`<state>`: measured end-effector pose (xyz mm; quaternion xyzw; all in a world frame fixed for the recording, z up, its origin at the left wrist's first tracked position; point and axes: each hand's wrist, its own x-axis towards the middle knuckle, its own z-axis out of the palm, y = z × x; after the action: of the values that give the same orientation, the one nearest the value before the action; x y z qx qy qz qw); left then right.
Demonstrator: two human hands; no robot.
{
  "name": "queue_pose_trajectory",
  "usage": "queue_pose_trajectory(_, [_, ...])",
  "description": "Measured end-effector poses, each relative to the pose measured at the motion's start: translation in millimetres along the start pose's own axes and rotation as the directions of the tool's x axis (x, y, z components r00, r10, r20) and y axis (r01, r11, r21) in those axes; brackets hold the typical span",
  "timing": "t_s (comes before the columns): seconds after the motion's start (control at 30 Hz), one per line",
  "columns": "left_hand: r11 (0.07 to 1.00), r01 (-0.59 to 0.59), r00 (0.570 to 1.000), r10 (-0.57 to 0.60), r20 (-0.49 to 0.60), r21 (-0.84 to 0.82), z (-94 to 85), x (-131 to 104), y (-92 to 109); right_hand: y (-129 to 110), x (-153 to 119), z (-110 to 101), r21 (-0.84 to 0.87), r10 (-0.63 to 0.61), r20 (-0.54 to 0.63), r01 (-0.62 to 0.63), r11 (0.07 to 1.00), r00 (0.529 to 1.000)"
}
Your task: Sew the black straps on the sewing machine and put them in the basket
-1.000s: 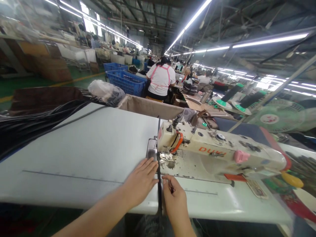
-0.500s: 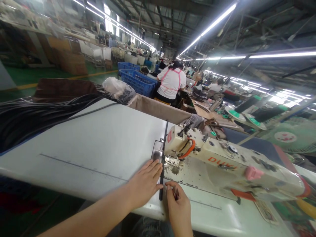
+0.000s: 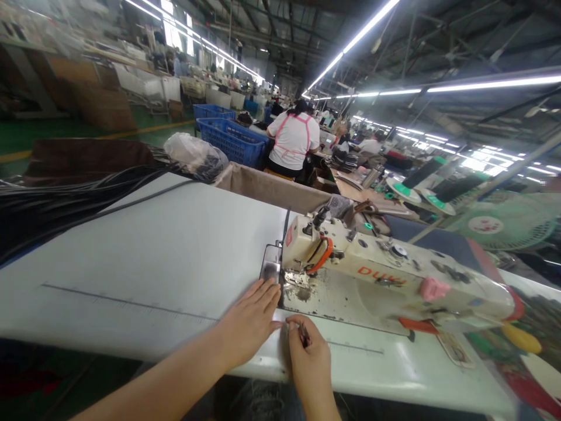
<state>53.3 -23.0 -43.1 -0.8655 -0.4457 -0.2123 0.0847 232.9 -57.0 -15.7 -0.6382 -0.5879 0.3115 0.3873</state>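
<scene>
My left hand (image 3: pixel 249 321) lies flat, fingers stretched together, at the front of the shiny metal plate (image 3: pixel 270 266) beside the sewing machine (image 3: pixel 346 257). A narrow black strip (image 3: pixel 281 298) runs along its fingertips and under the machine head; part of it shows again behind the head (image 3: pixel 287 221). My right hand (image 3: pixel 310 354) is closed just right of the left thumb, over the white table (image 3: pixel 175 234). A small dark metal tool (image 3: pixel 303 334) sits in its curled fingers; its exact kind is unclear. The thumbs and fingertips of both hands are close together.
A bundle of black strips (image 3: pixel 87 199) lies on the left of the table, with one strand trailing across. A fabric-lined bin (image 3: pixel 267 187) stands behind the table. A person (image 3: pixel 293 137) sits beyond it near blue crates (image 3: pixel 232 140). A fan (image 3: pixel 486 225) stands at right.
The black strip has slid away from me under the machine head; its near end, which reached past my left thumb, now stops by the fingers. The view has shifted slightly. Both hands keep their pose.
</scene>
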Motion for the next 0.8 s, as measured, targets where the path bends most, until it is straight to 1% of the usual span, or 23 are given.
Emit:
queue_pose_trajectory(0.13, [1.000,0.014,1.000,-0.014,0.002,-0.005,0.9,0.0,-0.1,-0.7,-1.7,-0.8,0.008,-0.020,0.006,0.020,1.000,1.000])
queue_pose_trajectory(0.23, [0.999,0.027,0.999,-0.027,0.022,-0.034,3.9,0.7,-1.7,-0.9,-2.4,-0.8,0.009,-0.027,0.007,0.027,1.000,1.000])
queue_pose_trajectory(0.33, [0.998,0.031,0.999,-0.028,0.043,-0.063,8.9,2.7,-5.0,-1.9,-2.9,-0.8,0.003,-0.035,0.002,0.035,0.999,0.999])
queue_pose_trajectory(0.47, [0.990,0.077,0.995,-0.069,0.066,-0.117,12.3,9.3,-11.9,-2.1,-3.0,-0.8,-0.014,-0.043,0.008,0.043,0.999,0.999])
queue_pose_trajectory(0.63, [0.971,0.149,0.983,-0.126,0.131,-0.185,8.5,18.0,-20.2,1.5,-3.1,0.5,-0.035,-0.056,0.003,0.056,0.998,0.998])
queue_pose_trajectory(0.8, [0.954,0.209,0.962,-0.160,0.223,-0.216,3.2,22.3,-22.8,0.8,-4.6,0.6,-0.036,-0.073,0.006,0.073,0.997,0.997])
